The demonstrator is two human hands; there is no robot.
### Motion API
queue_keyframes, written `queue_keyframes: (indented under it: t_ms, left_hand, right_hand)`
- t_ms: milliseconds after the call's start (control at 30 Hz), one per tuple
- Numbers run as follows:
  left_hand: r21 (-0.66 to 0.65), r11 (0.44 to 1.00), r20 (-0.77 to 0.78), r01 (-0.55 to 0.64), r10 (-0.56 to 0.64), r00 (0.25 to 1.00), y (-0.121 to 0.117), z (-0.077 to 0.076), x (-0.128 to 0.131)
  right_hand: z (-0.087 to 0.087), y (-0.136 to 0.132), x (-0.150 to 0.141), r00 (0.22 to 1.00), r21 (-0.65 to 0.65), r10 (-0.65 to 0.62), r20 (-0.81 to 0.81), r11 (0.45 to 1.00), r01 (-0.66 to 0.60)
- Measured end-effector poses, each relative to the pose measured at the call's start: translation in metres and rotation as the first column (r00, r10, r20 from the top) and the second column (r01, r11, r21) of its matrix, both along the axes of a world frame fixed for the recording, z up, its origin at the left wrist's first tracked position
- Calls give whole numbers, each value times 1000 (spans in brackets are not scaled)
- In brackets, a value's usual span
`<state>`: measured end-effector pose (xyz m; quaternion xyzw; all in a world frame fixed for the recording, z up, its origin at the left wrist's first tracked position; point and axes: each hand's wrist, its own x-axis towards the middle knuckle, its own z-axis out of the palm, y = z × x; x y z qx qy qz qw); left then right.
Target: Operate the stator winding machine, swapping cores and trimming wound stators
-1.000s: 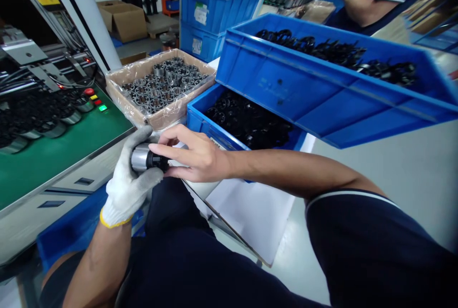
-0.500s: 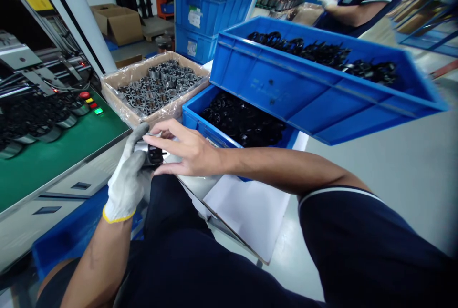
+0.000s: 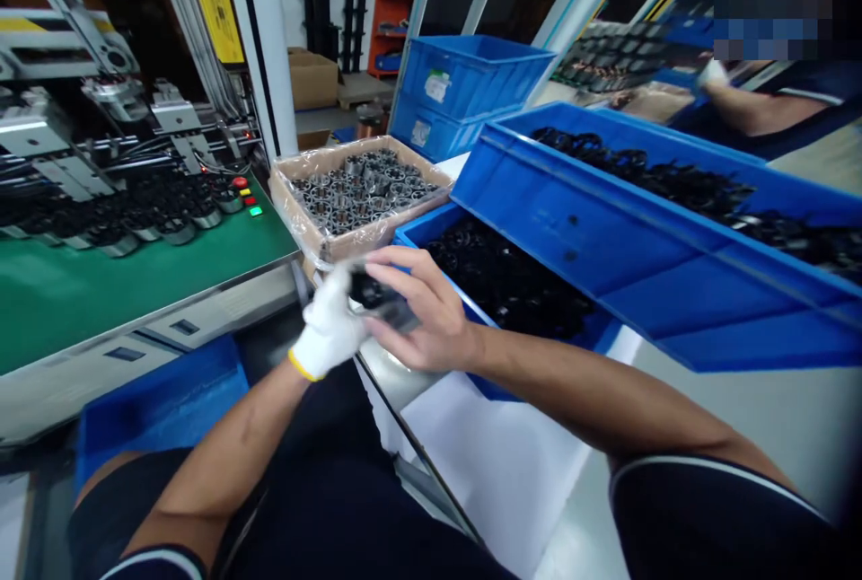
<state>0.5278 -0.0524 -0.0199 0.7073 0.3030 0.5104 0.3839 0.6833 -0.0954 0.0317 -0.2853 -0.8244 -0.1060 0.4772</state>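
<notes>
My left hand (image 3: pixel 329 321), in a white glove with a yellow cuff, is closed on a stator core (image 3: pixel 369 289), blurred by motion, whose black plastic end faces up toward the camera. Bare fingers of my right hand (image 3: pixel 432 315) curl about the same piece from the right, thumb below and forefinger above. Just beyond both hands stands a plastic-lined carton (image 3: pixel 347 243) of bare metal stator cores (image 3: pixel 367 189). A blue bin (image 3: pixel 437 225) of black plastic parts (image 3: pixel 502 279) lies right behind my right hand.
A larger blue bin (image 3: pixel 572 239) with more black parts rests tilted over the lower one. On the left, a green worktop (image 3: pixel 222 270) carries rows of cores with black ends (image 3: pixel 175 225), beside machinery and lit buttons (image 3: pixel 250 200). A co-worker's arm (image 3: pixel 741 104) shows at upper right.
The camera view has swung left, so everything sits farther right and lower. The stator core has turned in my hands; its black end now faces up rather than to the right.
</notes>
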Motion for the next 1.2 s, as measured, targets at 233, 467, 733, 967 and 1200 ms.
queue_keyframes:
  t_ms: [233,467,733,967,1200]
  left_hand:
    - [126,971,-45,-203,210,977,-8,35,-40]
    - [335,941,-214,-38,115,970,-20,56,-55]
    - [476,851,-419,221,-2,908,-8,70,-75]
    - [266,959,-93,96,-73,993,-13,41,-70]
    - [-114,990,-7,77,-78,997,-14,11,-60]
  right_hand:
    - [-16,5,-9,1000,-201,8,-23,980,-12]
    - [-24,3,-10,988,-267,110,-104,954,-135]
    - [-20,-4,-9,996,-333,84,-34,939,-90]
    - [-14,2,-8,991,-321,120,-61,938,-133]
    - [-14,7,-2,994,-143,105,33,985,-99]
